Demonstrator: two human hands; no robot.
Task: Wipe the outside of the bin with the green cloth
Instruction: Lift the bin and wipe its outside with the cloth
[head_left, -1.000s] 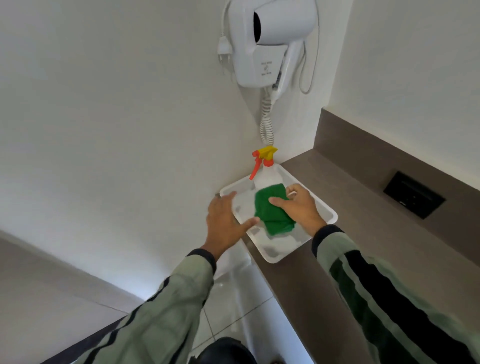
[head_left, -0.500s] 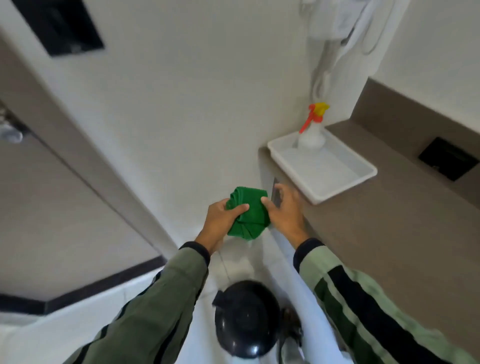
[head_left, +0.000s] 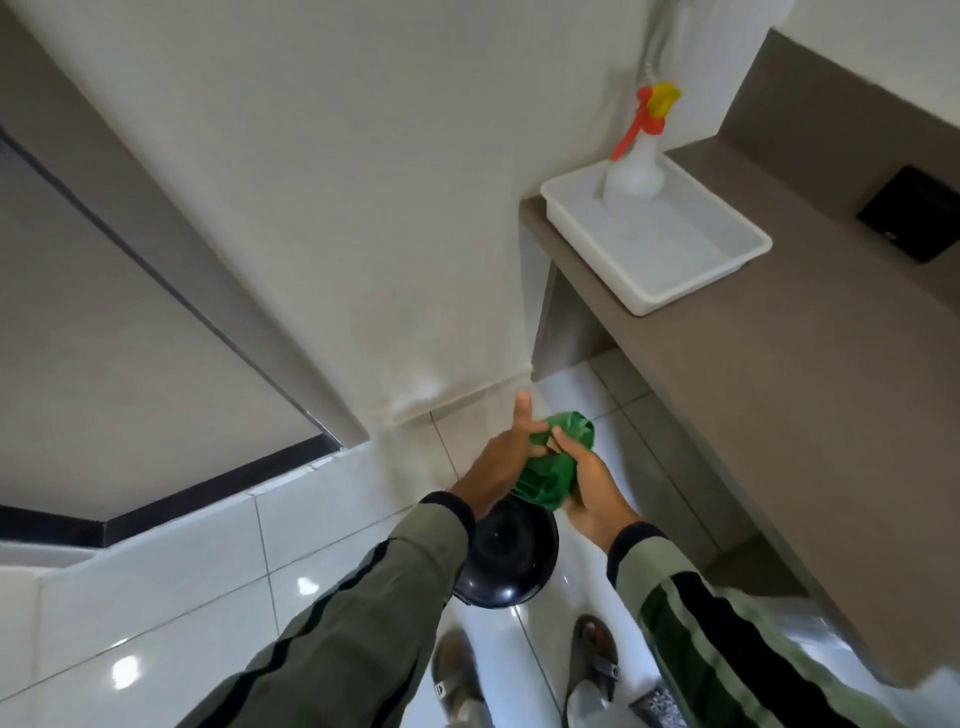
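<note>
Green cloth (head_left: 553, 462): one, bunched in the air between both hands, just above the bin
Bin (head_left: 506, 564): one, black and round, on the floor tiles near the feet, partly hidden by the left sleeve
Left hand (head_left: 501, 457): fingers spread, pressed against the cloth's left side
Right hand (head_left: 592, 491): fingers curled, cupping the cloth from below and right
Risk, cloth: a loose bundle could slip and fall to the floor
Risk, bin: looks light, so a hard wipe may push or tip it on glossy tiles
Other things: one spray bottle (head_left: 636, 156), one white tray (head_left: 660, 239), both far right on the surface
</note>
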